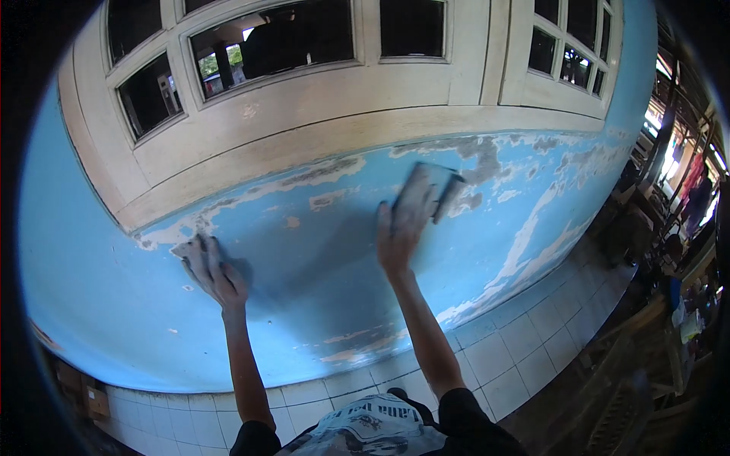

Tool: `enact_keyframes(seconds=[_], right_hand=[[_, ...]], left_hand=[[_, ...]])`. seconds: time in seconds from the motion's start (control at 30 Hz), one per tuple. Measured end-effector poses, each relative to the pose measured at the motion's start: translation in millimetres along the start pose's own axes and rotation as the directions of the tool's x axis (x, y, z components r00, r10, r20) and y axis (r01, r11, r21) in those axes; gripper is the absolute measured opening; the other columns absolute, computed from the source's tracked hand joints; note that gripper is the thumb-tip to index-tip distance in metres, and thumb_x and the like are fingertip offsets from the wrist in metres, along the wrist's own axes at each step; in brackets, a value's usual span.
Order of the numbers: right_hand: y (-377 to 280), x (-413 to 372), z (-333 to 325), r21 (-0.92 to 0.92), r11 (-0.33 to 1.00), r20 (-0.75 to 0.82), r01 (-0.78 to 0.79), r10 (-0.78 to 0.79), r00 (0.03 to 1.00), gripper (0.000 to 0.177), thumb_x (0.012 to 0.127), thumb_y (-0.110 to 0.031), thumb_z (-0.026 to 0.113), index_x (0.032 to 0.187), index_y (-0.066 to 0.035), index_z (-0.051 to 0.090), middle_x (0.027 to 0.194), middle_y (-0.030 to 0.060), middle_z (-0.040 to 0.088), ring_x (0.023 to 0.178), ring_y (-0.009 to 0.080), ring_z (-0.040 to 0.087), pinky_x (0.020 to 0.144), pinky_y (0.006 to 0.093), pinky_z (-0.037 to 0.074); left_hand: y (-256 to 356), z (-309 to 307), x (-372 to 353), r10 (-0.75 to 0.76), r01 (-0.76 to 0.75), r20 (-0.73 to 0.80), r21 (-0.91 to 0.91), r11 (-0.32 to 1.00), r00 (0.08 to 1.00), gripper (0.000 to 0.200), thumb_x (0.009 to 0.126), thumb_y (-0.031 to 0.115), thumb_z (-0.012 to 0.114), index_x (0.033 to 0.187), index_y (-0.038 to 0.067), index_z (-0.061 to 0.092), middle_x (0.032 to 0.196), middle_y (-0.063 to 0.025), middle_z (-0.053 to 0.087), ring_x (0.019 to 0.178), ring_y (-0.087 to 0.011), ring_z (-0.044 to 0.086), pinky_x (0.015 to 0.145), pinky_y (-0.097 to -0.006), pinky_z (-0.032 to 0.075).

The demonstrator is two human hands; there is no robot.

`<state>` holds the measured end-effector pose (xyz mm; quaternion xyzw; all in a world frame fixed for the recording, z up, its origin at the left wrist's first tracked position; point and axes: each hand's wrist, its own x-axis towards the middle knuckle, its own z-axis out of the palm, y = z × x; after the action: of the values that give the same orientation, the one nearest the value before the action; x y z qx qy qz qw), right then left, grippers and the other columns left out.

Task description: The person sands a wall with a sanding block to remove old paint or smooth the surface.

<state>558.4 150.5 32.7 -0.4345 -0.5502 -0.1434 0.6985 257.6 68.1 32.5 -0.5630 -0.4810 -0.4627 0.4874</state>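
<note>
The blue wall (296, 266) in front of me has flaking paint, with white and grey bare patches below the window frame. My right hand (403, 235) is raised against it and holds a grey sheet of sandpaper (426, 186), bent up along its right edge. Motion slightly smears the sheet and the fingers. Further left, my left hand (215, 275) rests with fingers stretched on the wall, its fingertips at a whitish patch near the frame's lower left corner. I make out nothing held in it.
Above the hands runs the cream wooden window frame (304, 140) with dark panes. White tiles (487, 361) line the wall's foot. Wooden pieces (631, 357) and clutter stand at the right, and a cardboard box (96, 403) is at the lower left.
</note>
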Motion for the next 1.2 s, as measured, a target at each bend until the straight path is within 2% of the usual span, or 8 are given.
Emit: enact_keyframes(seconds=[0.17,0.4,0.47,0.6,0.73,0.87,1.0,1.2], right_hand=[[37,-7,-14,-0.031,0.859,0.327,0.511,-0.475,0.817,0.057,0.094,-0.021,0.054,0.141,0.003,0.033,0.147,0.0230,0.032,0.137,0.0381,0.028,0.110,0.0521,0.021],[55,35,-28,0.154,0.987,-0.221,-0.033,0.068,0.973,0.050,0.092,-0.012,0.053,0.138,0.000,0.040,0.143,0.0189,0.040,0.134,0.0363,0.035,0.110,0.0477,0.022],[49,24,-46,-0.097,0.896,0.346,0.434,-0.378,0.858,0.049,0.098,-0.013,0.043,0.143,0.003,0.029,0.148,0.0206,0.031,0.135,0.0314,0.033,0.110,0.0380,0.025],[86,25,-37,-0.070,0.831,0.317,0.551,-0.505,0.802,0.048,0.098,-0.012,0.040,0.143,0.002,0.029,0.145,0.0211,0.036,0.133,0.0334,0.036,0.110,0.0412,0.025],[69,43,-29,0.373,0.913,-0.144,-0.167,0.235,0.961,0.050,0.087,-0.007,0.051,0.137,-0.009,0.045,0.143,0.0127,0.043,0.133,0.0346,0.037,0.108,0.0546,0.023],[69,39,-52,-0.008,0.841,0.503,0.541,-0.464,0.729,0.046,0.095,-0.005,0.042,0.140,0.001,0.037,0.143,0.0186,0.041,0.133,0.0336,0.037,0.108,0.0458,0.026],[79,44,-36,0.574,0.693,0.162,-0.437,0.427,0.889,0.046,0.094,-0.003,0.040,0.139,0.002,0.039,0.141,0.0176,0.043,0.132,0.0354,0.039,0.109,0.0467,0.026],[70,41,-58,0.013,0.914,0.426,0.406,-0.372,0.824,0.039,0.096,-0.010,0.036,0.131,0.003,0.049,0.141,0.0190,0.043,0.132,0.0376,0.038,0.110,0.0499,0.023]], left_hand=[[24,18,8,0.140,-0.139,0.057,-0.018,0.990,0.989,0.044,0.094,0.024,0.034,0.133,0.008,0.050,0.141,-0.0156,0.043,0.134,-0.0350,0.036,0.111,-0.0578,0.016],[28,23,11,0.125,-0.129,0.062,0.072,0.989,0.990,0.045,0.096,0.025,0.030,0.132,0.008,0.050,0.141,-0.0172,0.043,0.134,-0.0372,0.035,0.111,-0.0582,0.015],[30,26,12,0.111,-0.113,0.042,0.050,0.992,0.993,0.045,0.095,0.024,0.031,0.132,0.010,0.051,0.141,-0.0160,0.044,0.134,-0.0357,0.034,0.111,-0.0581,0.015],[29,24,11,0.110,-0.111,0.021,0.032,0.993,0.994,0.045,0.094,0.023,0.032,0.133,0.012,0.051,0.141,-0.0143,0.044,0.135,-0.0340,0.034,0.112,-0.0577,0.015],[28,24,10,0.088,-0.090,0.040,0.032,0.995,0.995,0.045,0.094,0.024,0.032,0.133,0.013,0.051,0.141,-0.0143,0.044,0.136,-0.0339,0.033,0.112,-0.0578,0.014],[29,26,10,0.094,-0.095,0.031,0.035,0.995,0.995,0.045,0.095,0.025,0.031,0.134,0.013,0.050,0.142,-0.0137,0.043,0.136,-0.0339,0.033,0.111,-0.0582,0.014],[28,25,9,0.090,-0.093,0.042,0.058,0.994,0.995,0.045,0.096,0.026,0.030,0.134,0.013,0.049,0.142,-0.0133,0.043,0.135,-0.0345,0.034,0.111,-0.0581,0.015],[30,24,10,0.084,-0.085,0.037,0.045,0.995,0.996,0.044,0.096,0.026,0.031,0.134,0.013,0.050,0.142,-0.0130,0.043,0.135,-0.0350,0.034,0.110,-0.0580,0.017]])
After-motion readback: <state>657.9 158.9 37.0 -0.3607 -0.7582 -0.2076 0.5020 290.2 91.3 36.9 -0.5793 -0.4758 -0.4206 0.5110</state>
